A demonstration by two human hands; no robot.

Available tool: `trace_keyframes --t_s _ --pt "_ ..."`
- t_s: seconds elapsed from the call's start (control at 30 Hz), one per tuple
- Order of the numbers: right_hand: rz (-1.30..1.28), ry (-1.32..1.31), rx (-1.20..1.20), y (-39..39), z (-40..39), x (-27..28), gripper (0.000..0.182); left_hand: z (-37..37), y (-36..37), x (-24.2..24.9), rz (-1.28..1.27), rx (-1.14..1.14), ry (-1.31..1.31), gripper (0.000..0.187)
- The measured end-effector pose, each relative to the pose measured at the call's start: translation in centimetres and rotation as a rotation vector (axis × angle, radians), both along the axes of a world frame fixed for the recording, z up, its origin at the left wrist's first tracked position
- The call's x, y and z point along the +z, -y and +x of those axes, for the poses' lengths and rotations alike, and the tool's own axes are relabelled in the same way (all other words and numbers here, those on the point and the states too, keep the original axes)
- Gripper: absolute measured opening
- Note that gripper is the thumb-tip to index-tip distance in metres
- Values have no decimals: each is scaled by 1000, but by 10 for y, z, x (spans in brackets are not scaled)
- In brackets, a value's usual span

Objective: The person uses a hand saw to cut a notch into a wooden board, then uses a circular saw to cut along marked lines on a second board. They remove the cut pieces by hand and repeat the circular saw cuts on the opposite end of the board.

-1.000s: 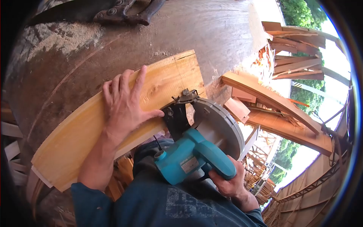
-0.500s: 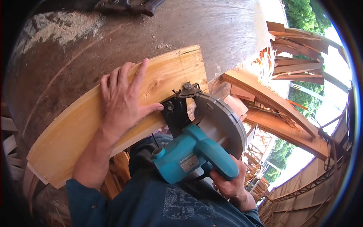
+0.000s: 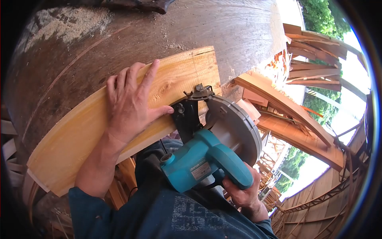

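Note:
A teal circular saw (image 3: pixel 199 159) with a grey blade guard rests its black base plate on the near edge of a light wooden board (image 3: pixel 79 139), close to the board's right end. My right hand (image 3: pixel 244 191) is wrapped round the saw's rear handle. Spread across the board's top is my left hand (image 3: pixel 129 99), fingers apart, its thumb right at the saw's base plate. The board has one curved edge and lies on a brown worktable (image 3: pixel 131 44). A thin dark line crosses the wood near the right end. Most of the blade is hidden by the guard.
Sawdust (image 3: pixel 67 24) lies heaped at the table's upper left. A dark tool handle (image 3: pixel 155 4) sits at the top edge. Stacked reddish timbers (image 3: pixel 314 59) and long planks (image 3: pixel 286 107) stand at the right. My shirt (image 3: pixel 159 211) is close under the saw.
The view has shifted slightly. The saw and both hands keep nearly the same place on the board, with no grip changed.

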State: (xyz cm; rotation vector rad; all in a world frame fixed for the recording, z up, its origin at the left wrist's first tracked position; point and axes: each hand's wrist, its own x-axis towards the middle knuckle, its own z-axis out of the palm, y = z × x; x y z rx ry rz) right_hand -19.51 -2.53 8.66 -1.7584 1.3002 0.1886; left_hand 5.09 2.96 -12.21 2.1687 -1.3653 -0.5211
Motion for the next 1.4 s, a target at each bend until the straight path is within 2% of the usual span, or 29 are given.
trace_keyframes --t_s 0.83,1.4 --pt "50 7 -23 7 4 0 31 2 1 2 -2 34 -98 112" --pt "26 -8 -9 13 18 -2 34 9 5 2 -62 86 -146 92"
